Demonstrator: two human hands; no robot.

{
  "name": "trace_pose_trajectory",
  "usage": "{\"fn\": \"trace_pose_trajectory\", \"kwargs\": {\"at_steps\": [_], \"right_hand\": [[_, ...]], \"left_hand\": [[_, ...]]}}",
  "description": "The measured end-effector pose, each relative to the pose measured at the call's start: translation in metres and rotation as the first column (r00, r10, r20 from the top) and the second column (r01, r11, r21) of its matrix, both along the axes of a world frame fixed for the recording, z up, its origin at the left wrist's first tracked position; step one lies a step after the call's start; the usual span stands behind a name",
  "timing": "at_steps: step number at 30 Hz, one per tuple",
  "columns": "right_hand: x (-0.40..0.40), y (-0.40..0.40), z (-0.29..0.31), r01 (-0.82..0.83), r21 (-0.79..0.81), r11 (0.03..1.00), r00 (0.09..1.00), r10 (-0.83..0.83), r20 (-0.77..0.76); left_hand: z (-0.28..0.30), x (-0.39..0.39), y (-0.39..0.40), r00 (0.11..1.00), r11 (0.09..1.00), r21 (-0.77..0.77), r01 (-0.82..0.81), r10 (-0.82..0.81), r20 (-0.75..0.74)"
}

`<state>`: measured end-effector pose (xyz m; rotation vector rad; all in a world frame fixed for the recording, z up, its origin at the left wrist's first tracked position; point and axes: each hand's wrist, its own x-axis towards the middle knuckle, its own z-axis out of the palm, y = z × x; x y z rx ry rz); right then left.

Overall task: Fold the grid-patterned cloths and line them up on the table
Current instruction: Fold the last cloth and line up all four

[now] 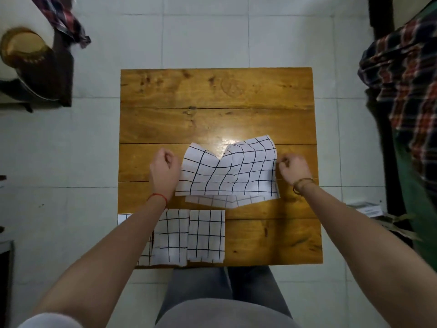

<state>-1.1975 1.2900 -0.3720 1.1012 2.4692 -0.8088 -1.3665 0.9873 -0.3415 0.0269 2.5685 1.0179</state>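
A white cloth with a black grid (227,171) is held up over the middle of the wooden table (212,95). Its top edge sags into a notch at the centre. My left hand (164,172) pinches its left edge and my right hand (294,170) pinches its right edge. A strip of the same cloth's lower layer shows beneath, just above the table. Along the near left edge lie three folded grid cloths: one (206,235) on the right, one (173,236) beside it, and one (123,218) mostly hidden under my left forearm.
The table stands on a pale tiled floor. A plaid garment (406,91) hangs at the right, and another plaid cloth (61,17) drapes over dark furniture at the upper left beside a round golden object (23,48). My grey-trousered legs sit at the near table edge.
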Motion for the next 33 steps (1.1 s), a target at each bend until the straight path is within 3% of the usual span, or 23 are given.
{"fn": "trace_pose_trajectory", "kwargs": {"at_steps": [2, 4, 6, 8, 15, 23, 28, 33], "right_hand": [[-0.024, 0.008, -0.007, 0.095, -0.004, 0.995, 0.995, -0.095, -0.016], [-0.045, 0.014, -0.015, 0.167, -0.032, 0.985, 0.986, -0.166, 0.025], [-0.061, 0.02, -0.025, 0.205, -0.07, 0.976, 0.977, -0.2, 0.072], [-0.071, 0.024, -0.034, 0.25, -0.094, 0.964, 0.965, -0.239, 0.11], [-0.087, 0.028, -0.054, 0.438, -0.131, 0.889, 0.889, -0.408, 0.208], [-0.092, 0.029, -0.058, 0.494, -0.163, 0.854, 0.862, -0.456, 0.221], [-0.091, 0.033, -0.054, 0.555, -0.087, 0.827, 0.832, -0.551, 0.062], [-0.09, 0.04, -0.05, 0.559, -0.113, 0.822, 0.821, -0.567, -0.061]], "left_hand": [[0.008, -0.017, 0.022, 0.974, 0.995, -0.038, -0.096, 0.102, 0.202], [0.011, -0.031, 0.043, 0.905, 0.995, -0.092, -0.034, 0.069, 0.419], [0.009, -0.04, 0.061, 0.845, 0.997, -0.073, 0.017, 0.025, 0.534], [0.004, -0.048, 0.074, 0.801, 0.998, -0.051, -0.032, 0.056, 0.596], [-0.02, -0.063, 0.086, 0.78, 0.982, -0.025, -0.186, 0.163, 0.604], [-0.026, -0.053, 0.067, 0.742, 0.966, 0.031, -0.257, 0.176, 0.647], [-0.03, -0.048, 0.049, 0.749, 0.883, 0.134, -0.45, 0.291, 0.595], [-0.039, -0.042, 0.042, 0.848, 0.905, 0.238, -0.353, 0.202, 0.49]]}}
